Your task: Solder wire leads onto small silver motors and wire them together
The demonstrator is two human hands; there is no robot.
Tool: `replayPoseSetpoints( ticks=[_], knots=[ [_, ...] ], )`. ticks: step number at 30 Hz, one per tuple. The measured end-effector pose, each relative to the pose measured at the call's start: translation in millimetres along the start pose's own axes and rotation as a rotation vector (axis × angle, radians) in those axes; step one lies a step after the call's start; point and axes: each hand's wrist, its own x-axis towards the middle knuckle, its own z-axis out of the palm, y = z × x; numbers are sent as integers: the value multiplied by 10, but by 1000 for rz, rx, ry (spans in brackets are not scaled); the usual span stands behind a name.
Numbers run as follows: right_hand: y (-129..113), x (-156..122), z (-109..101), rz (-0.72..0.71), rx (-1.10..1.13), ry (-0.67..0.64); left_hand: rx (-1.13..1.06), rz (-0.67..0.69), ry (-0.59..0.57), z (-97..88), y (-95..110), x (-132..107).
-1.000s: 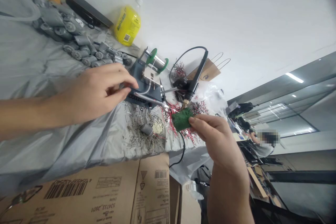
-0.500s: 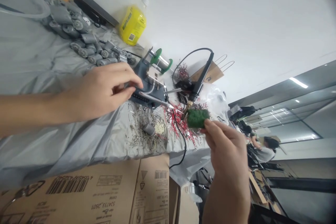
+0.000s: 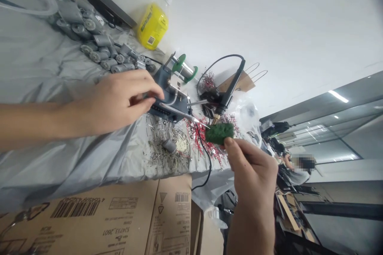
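Between the thumb and fingers of my right hand (image 3: 254, 167) is a small, rough, dark green sponge (image 3: 220, 134). Its upper edge meets the brass-coloured tip end of a black soldering iron (image 3: 231, 85), which leans in its holder; exact contact is hard to make out. A thin metal feed tube (image 3: 185, 116) points at the sponge's left end. My left hand (image 3: 125, 95) is closed, thumb and forefinger at the near left end of the dark solder-feeding stand (image 3: 170, 113). A solder spool (image 3: 187, 70) with green flanges sits on that stand.
Grey cylindrical motors (image 3: 103, 53) lie heaped at the left, by a yellow liquid bottle (image 3: 153, 26). Red wires and clipped bits (image 3: 199, 139) litter the table around one motor (image 3: 169, 146). A cardboard box (image 3: 119, 215) stands below the table edge. A person sits far right.
My right hand has moved the sponge slightly left, and it looks turned a little under the iron's tip. My left hand stays at the stand.
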Motion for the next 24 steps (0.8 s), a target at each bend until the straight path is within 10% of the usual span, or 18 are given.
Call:
replayPoseSetpoints(
  ticks=[24],
  knots=[
    [-130,-12,39,-424,-273,111,-5,3,-6,15,-8,-5]
  ],
)
